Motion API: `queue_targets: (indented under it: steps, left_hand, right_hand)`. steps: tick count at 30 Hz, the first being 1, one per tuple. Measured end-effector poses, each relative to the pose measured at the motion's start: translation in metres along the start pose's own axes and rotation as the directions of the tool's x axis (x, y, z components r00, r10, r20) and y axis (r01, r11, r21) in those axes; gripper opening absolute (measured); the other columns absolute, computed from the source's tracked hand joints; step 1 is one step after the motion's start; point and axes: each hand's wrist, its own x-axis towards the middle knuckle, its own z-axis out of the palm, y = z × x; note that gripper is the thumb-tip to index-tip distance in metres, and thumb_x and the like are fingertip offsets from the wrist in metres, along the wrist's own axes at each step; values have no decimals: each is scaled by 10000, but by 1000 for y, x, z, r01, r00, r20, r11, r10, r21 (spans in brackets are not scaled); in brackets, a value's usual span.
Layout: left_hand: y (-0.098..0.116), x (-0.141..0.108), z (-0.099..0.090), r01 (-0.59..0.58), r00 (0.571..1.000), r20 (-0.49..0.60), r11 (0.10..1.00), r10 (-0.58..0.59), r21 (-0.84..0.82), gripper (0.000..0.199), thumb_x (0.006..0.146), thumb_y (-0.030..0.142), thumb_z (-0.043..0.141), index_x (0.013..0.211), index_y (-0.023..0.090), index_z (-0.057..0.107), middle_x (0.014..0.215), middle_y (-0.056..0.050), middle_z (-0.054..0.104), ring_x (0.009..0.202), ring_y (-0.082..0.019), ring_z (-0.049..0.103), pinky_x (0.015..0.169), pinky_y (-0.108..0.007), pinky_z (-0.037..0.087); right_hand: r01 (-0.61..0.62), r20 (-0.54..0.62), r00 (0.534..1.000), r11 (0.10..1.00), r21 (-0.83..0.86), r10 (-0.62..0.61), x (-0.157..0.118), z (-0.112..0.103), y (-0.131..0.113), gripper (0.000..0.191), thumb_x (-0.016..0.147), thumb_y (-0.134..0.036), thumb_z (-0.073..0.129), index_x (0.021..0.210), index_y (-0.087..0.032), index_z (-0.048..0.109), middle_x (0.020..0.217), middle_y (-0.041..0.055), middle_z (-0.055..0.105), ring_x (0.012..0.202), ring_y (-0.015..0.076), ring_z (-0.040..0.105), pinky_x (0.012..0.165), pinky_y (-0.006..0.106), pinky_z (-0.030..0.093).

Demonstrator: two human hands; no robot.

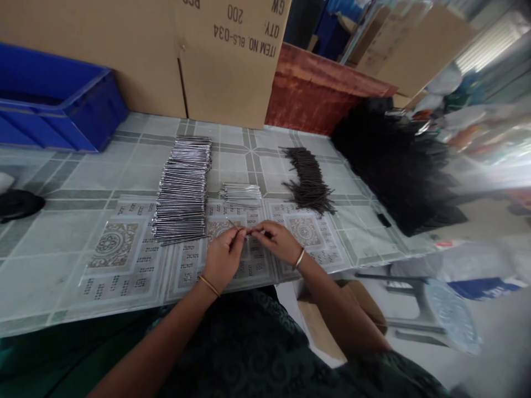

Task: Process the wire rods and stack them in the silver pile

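My left hand (227,251) pinches a thin metal rod (231,223), whose end sticks out toward the upper left. Close against it, my right hand (276,239) is closed at the rod's other end; what its fingertips hold is too small to make out. On the left lies a long stack of shiny metal rods (182,188). Just beyond my hands is a smaller pile of thin silvery pins (241,195). Farther right sits a pile of dark brown thin sticks (309,179).
A blue plastic crate (93,110) stands at the back left beside a large cardboard box (232,83). A heap of black material (385,160) covers the table's right end. A black round object (19,204) lies far left. Below right are a stool (450,318) and an open carton (317,323).
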Motion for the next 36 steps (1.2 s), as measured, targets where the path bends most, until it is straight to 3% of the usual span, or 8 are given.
queue_targets:
  steps: [4, 8, 15, 20, 25, 28, 30, 36]
  left_hand:
    - [2, 6, -17, -151, 988, 70, 860, 134, 488, 350, 990, 336, 381, 1050, 169, 683, 981, -94, 718, 923, -242, 652, 860, -401, 496]
    - [-3, 7, -17, -253, 967, 218, 634, 134, 731, 314, 973, 264, 412, 1123, 203, 680, 993, -103, 680, 932, -277, 626, 806, -428, 474]
    - [-14, 14, -8, -268, 962, 245, 590, 120, 761, 306, 957, 215, 433, 1165, 224, 657, 1034, -92, 655, 933, -264, 616, 790, -403, 464]
    - [-19, 17, -5, -292, 956, 248, 627, 160, 722, 290, 945, 204, 455, 1155, 216, 655, 1055, -89, 657, 966, -267, 603, 822, -414, 461]
    - [-22, 14, -2, -414, 910, 307, 619, 278, 667, 280, 935, 187, 467, 1148, 206, 647, 1075, -97, 652, 988, -258, 588, 859, -419, 450]
    - [-21, 12, 0, -514, 857, 358, 567, 371, 644, 260, 934, 169, 465, 1108, 207, 654, 1057, -86, 656, 982, -243, 584, 874, -400, 443]
    - [-21, 11, 1, -554, 829, 363, 535, 426, 638, 244, 928, 167, 481, 1095, 203, 657, 1047, -80, 659, 976, -239, 582, 875, -391, 443]
    - [-21, 8, 1, -561, 821, 330, 552, 466, 618, 242, 925, 168, 488, 1074, 203, 676, 1056, -98, 659, 992, -249, 582, 868, -406, 455]
  right_hand:
    - [-99, -136, 988, 973, -208, 72, 42, -17, 31, 222, 950, -221, 514, 1067, -200, 701, 1062, 71, 695, 1014, 167, 624, 926, 308, 476]
    - [-135, -25, 990, 903, -407, 136, 63, -22, 45, 181, 932, -227, 576, 1043, -205, 717, 1063, 63, 677, 1013, 166, 619, 920, 297, 477]
    - [-132, 68, 979, 854, -503, 191, 74, -25, 38, 113, 886, -202, 590, 939, -192, 689, 1042, 67, 669, 904, 167, 638, 818, 275, 490]
    - [-160, -25, 987, 976, -146, 158, 61, -46, 50, 96, 847, -229, 573, 897, -178, 637, 860, 21, 676, 724, 137, 611, 731, 273, 501]
    - [-112, -229, 963, 983, 145, 143, 26, -75, 42, 182, 852, -371, 580, 917, -203, 606, 808, 9, 636, 686, 140, 584, 650, 272, 498]
    - [-67, -240, 969, 997, -29, 58, 19, -84, 19, 171, 886, -345, 546, 939, -209, 636, 831, 32, 643, 727, 165, 596, 701, 312, 510]
    - [11, -144, 989, 976, -218, -43, 23, -82, 1, 173, 906, -300, 525, 957, -214, 666, 877, 48, 659, 802, 183, 611, 792, 342, 511]
    - [161, 165, 981, 888, -431, -97, 65, -32, -35, 244, 922, -206, 548, 1137, -231, 660, 1061, 46, 699, 977, 195, 632, 907, 327, 475]
